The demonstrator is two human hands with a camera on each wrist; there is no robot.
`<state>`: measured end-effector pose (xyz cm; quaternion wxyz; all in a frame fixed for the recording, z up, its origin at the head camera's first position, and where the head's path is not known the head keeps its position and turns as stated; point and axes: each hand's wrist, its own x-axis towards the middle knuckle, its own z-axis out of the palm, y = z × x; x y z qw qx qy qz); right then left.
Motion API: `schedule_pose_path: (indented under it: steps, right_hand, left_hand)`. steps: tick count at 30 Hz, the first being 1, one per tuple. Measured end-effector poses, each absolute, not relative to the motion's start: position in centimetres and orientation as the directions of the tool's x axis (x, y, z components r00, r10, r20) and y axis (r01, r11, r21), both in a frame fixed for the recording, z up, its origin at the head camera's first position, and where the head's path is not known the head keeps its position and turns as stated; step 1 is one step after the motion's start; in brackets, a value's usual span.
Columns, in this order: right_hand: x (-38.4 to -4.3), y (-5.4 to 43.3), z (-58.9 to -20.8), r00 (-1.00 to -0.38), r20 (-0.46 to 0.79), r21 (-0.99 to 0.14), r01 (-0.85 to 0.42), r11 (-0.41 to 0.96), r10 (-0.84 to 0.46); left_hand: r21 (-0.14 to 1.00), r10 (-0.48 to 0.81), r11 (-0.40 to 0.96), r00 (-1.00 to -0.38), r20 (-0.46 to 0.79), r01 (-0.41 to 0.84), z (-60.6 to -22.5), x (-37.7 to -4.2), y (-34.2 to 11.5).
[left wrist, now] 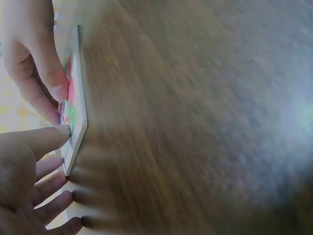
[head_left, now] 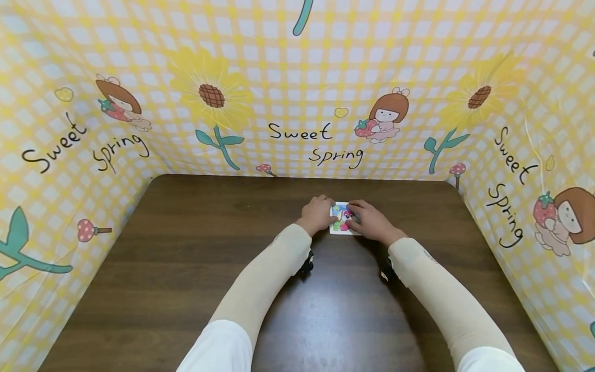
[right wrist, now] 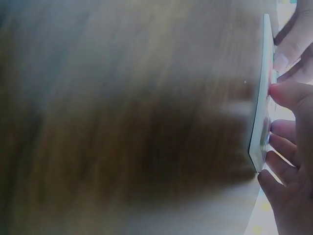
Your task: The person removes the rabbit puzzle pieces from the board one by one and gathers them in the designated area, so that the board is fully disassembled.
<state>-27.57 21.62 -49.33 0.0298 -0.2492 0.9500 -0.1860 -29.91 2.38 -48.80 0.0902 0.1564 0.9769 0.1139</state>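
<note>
White sleeves (head_left: pixel 215 347) come in closest to where I stand, running into beige forearm covers (head_left: pixel 262 276), with a dark device (head_left: pixel 307 263) under the left wrist and another beneath the right. Beyond them, both hands meet over a small square picture panel (head_left: pixel 340 208), printed in pink, blue and green, which sits on the brown table (head_left: pixel 186 289) just to the right of the left hand (head_left: pixel 317 214) and partly under the right hand (head_left: pixel 374 222). From overhead the panel looks like a mere card, its picture showing between the hands; only from the wrists can its pale, thick edge (left wrist: pixel 82 93) be seen. The left wrist's view also shows the left hand loosely spread, fingers separate, thumb touching the panel near its corner and the other fingertips about its side, none wrapped round it. On the other side, the right wrist's view gives a like posture: right thumb resting on the panel's face, fingers fanned out along it, not closed in a fist. Past both hands, only the overhead view takes in the yellow-checked cloth (head_left: pixel 288 67) properly, lettered "Sweet Spring"; the wrists catch pale slivers.
</note>
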Motion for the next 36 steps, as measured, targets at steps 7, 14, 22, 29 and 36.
schedule_pose_path:
  steps: [7,14,22,29,36]
  right_hand:
    - [-27.9,21.7,-49.6,-0.881,0.041,-0.380,-0.451,0.808,-0.472]
    - [-28.2,21.5,-49.3,-0.879,0.032,-0.374,-0.452,0.810,-0.476]
    - [-28.0,21.3,-49.1,-0.880,0.036,-0.416,-0.445,0.793,-0.474]
    - [-27.8,21.6,-49.9,-0.884,0.043,-0.431,-0.437,0.790,-0.465]
    - [-27.8,22.0,-50.3,-0.883,0.068,-0.449,-0.443,0.776,-0.465]
  left_hand:
    - [0.267,0.318,0.924,-0.936,-0.149,0.272,-48.3,-29.9,2.5]
    - [0.268,0.304,0.929,-0.940,-0.155,0.256,-48.0,-29.9,2.3]
    - [0.260,0.299,0.932,-0.940,-0.165,0.251,-48.1,-30.0,2.0]
    - [0.290,0.317,0.920,-0.935,-0.158,0.263,-48.4,-29.9,2.0]
    - [0.303,0.327,0.911,-0.938,-0.117,0.280,-49.0,-30.0,2.0]
